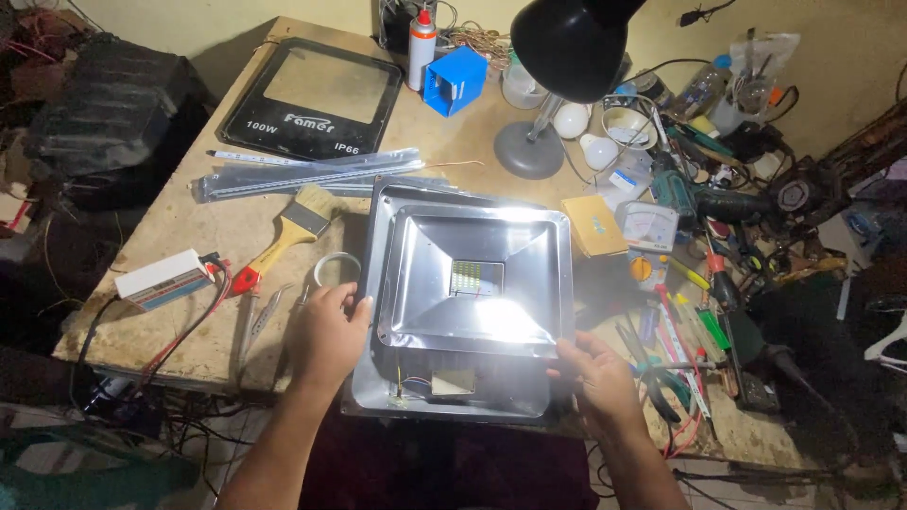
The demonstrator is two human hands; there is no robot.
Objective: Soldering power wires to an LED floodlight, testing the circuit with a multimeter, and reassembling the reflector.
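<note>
Fingers of the left hand (328, 335) curled over the left edge of the shiny metal reflector (472, 283), which sat in the floodlight housing (378, 382) at the workbench's near edge. Further left lay a white box with red wires (162, 280); behind it, a black glass frame (316, 96), then a blue box (454, 79). The right hand (595, 373) pinched the reflector's lower right corner.

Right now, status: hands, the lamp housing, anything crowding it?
Left hand and right hand grip the reflector edges. It sits in the lamp housing. Tape roll and pliers close by.
</note>
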